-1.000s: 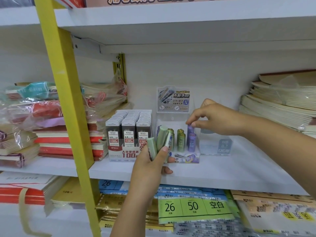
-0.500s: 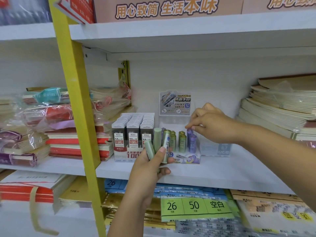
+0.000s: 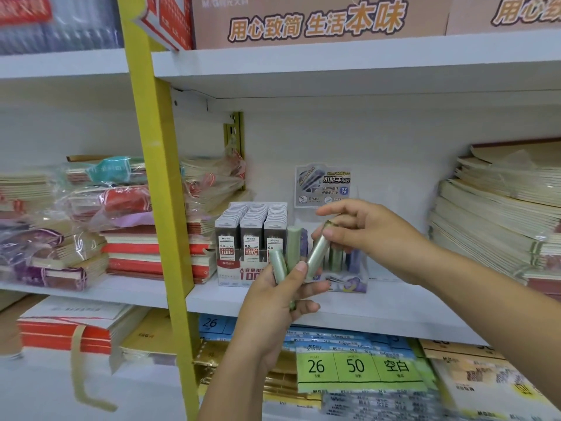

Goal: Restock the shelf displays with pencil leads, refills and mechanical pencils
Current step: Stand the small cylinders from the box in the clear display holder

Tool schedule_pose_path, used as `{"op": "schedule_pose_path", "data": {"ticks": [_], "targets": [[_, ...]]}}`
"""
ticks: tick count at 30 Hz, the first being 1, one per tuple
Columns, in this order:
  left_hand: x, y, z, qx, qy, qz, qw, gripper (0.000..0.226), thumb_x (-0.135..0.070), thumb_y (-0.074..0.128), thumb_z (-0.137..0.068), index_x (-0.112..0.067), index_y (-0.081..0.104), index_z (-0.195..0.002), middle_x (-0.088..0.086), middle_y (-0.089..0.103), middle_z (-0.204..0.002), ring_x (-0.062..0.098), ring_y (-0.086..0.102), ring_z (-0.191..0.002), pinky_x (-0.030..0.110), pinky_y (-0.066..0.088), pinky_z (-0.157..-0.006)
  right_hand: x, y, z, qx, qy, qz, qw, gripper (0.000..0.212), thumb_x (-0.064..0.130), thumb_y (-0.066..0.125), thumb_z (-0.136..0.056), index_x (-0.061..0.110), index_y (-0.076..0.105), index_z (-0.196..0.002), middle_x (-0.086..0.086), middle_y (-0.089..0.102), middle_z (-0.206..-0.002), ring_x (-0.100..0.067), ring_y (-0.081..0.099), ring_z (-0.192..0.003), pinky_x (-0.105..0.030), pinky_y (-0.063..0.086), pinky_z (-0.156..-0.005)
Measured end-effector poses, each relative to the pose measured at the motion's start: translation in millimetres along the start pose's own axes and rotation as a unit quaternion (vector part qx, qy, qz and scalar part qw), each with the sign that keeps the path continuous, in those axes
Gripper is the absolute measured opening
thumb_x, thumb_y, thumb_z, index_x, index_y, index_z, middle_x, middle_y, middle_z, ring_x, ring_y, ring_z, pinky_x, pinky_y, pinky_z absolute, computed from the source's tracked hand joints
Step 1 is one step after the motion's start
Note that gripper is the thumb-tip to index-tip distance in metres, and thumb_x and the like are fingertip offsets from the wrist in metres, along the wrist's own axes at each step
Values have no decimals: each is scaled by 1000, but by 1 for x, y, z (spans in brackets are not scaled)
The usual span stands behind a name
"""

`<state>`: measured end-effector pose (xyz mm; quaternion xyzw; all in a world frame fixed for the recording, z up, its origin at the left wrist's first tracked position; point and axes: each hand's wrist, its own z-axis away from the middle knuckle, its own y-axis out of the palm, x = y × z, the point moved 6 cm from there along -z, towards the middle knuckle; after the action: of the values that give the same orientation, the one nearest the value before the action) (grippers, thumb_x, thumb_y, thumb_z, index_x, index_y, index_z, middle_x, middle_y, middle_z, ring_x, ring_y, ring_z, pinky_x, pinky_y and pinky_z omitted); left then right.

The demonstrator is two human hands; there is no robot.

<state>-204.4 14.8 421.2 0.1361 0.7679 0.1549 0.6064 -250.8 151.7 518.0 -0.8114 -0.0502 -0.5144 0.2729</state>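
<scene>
Our right hand [image 3: 368, 230] pinches the top end of a tilted green lead tube [image 3: 318, 252] between thumb and fingertips. The tube's lower end sits in our left hand [image 3: 280, 299], whose fingers and thumb curl round it and two more green tubes [image 3: 294, 243] fanned upward. The tube is thus between both hands, in front of the clear display tray [image 3: 359, 284] and not yet in it. We judge that we are partway through filling this tray. A few standing tubes [image 3: 335, 259], green and purple, are upright toward its right side, but our hands cover its left part, so we cannot tell how much room is left. The three tubes in hand remain to be set in. Just left of the tray, the grey lead packs [image 3: 251, 235] stand in full rows on the white shelf [image 3: 409, 311], so that display looks done. We see no mechanical pencils here, so that part of the job appears not yet begun.
</scene>
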Motion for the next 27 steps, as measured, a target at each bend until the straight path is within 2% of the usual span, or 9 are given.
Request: {"op": "schedule_pose_path", "data": {"ticks": [4,7,10,14,16,18,20,23,27], "targets": [[-1,-5,-4,-20,14,-14,1000,25,-24,66,-93,-16,67,-116,7,77,-97,12,73,-82,19,53,-59,-8,3,-1,-6,24,-49,999,22,9,63,-90,14,63,-111,-7,75,-94,-15,68,-79,-23,55,-69],[3,-6,-6,-33,22,-27,999,20,-21,66,-94,-18,69,-113,4,78,-97,12,73,-83,18,53,-60,-7,5,-2,-22,9,-58,998,20,17,68,-87,19,67,-107,-8,74,-86,-15,69,-71,-20,54,-61],[4,-8,-9,-44,31,-38,998,17,-23,67,-94,-21,71,-110,3,77,-98,14,74,-86,19,54,-60,-5,2,-8,-46,-14,-37,998,16,11,69,-86,19,69,-100,-6,73,-77,-13,68,-64,-20,53,-57],[5,-14,-13,-73,32,-55,995,15,-30,64,-95,-22,69,-107,-3,78,-94,17,74,-82,24,55,-62,12,-33,-30,-136,-70,74,985,22,10,64,-91,30,63,-101,6,72,-83,-5,66,-72,-21,54,-69],[7,-14,-14,-78,26,-66,994,12,-31,63,-96,-24,69,-104,-6,78,-94,17,75,-81,25,55,-58,22,-47,-43,-151,-101,183,966,21,16,63,-92,33,57,-103,12,67,-88,3,61,-76,-12,48,-74],[9,-12,-15,-75,21,-73,994,10,-29,62,-97,-25,68,-104,-7,77,-96,17,75,-80,24,55,-53,21,-45,-56,-116,-107,290,944,21,19,63,-92,34,56,-105,16,64,-96,7,59,-85,-4,42,-73],[10,-11,-16,-74,22,-84,993,9,-28,62,-97,-25,66,-104,-8,77,-97,17,75,-79,25,55,-51,9,-35,-68,-54,-83,349,932,19,18,63,-91,33,57,-103,10,64,-101,-1,61,-93,-15,47,-84],[9,-12,-17,-71,28,-105,992,9,-30,62,-97,-28,65,-104,-9,77,-97,16,75,-77,25,56,-50,-11,-22,-76,16,-21,335,942,16,14,65,-90,26,61,-100,3,67,-99,-10,66,-90,-39,55,-87],[10,-14,-18,-69,27,-120,990,11,-33,63,-96,-29,64,-105,-10,76,-97,14,74,-75,25,56,-50,-21,-17,-80,38,-12,315,948,18,10,68,-88,22,63,-100,0,70,-95,-5,67,-81,-32,55,-85]]}}
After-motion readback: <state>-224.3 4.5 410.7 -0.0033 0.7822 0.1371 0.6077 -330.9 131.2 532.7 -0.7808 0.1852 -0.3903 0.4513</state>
